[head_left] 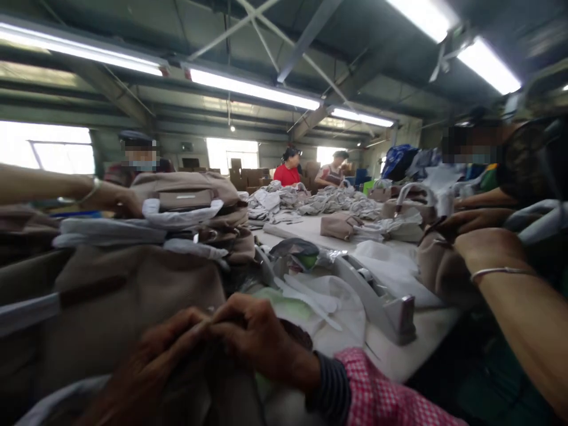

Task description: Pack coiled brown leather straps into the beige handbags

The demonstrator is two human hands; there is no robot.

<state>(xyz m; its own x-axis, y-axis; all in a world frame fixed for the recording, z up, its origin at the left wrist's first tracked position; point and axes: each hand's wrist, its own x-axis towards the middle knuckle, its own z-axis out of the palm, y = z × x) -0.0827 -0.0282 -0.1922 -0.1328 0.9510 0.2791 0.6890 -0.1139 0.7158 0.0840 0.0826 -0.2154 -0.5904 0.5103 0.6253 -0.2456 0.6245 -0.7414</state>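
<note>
Pinching a thin pale strip (205, 324) between right hand (252, 343) and left hand (146, 367) fingertips, both clenched on it, low centre atop the taupe bag (133, 307). Best kept taut, close to the fabric, clear of tape dispenser (377, 296) and stacked bags (195, 207).

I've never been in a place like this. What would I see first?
Right up front, the left hand and right hand pinch something small together against a beige bag. Behind it to the left rises a pile of beige bags. To the right, a grey tape dispenser sits on the white table.
</note>
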